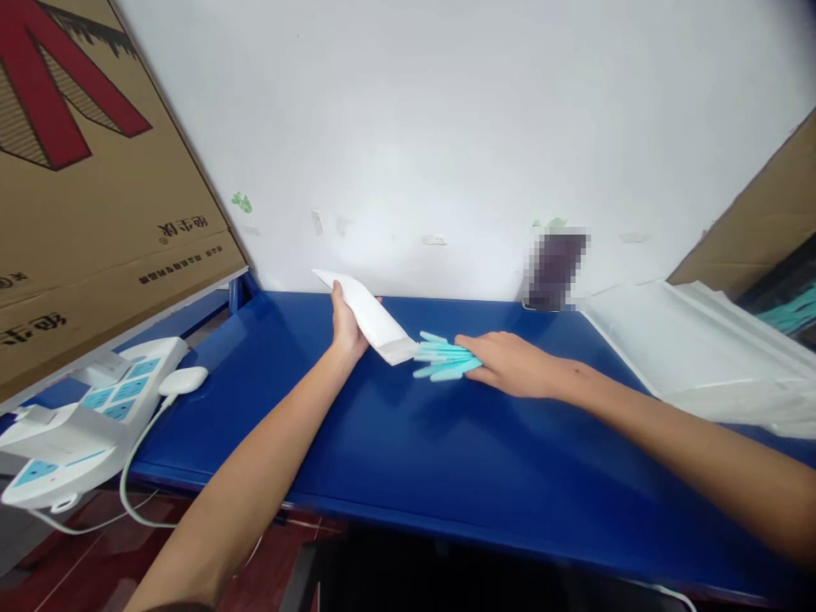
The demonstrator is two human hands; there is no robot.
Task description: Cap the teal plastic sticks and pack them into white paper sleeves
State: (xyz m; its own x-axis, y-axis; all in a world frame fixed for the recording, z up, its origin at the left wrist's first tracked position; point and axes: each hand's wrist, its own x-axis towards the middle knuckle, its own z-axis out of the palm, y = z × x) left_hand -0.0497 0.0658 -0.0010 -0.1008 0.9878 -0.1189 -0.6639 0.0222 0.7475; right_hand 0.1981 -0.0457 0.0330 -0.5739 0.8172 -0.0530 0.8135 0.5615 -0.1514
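A flat white packet (368, 313) sits in my left hand (346, 327), the thumb on its near side and fingertips showing at its far edge. It is tilted, with its lower right end towards the middle of the table. My right hand (513, 364) is closed around a bunch of slim teal plastic sticks (446, 359), whose rounded, flat ends fan out to the left. These ends are right at the packet's lower end; whether any have entered it I cannot tell. Both hands are above the blue table (382, 433).
On the left, a white power strip (121, 395) carries plugs, a white charger (184, 381) and a cable beside a large cardboard box (115, 195). A dark phone-like object (556, 270) leans against the white wall. Clear plastic bags (694, 348) lie at right, with more teal sticks (790, 314) beyond.
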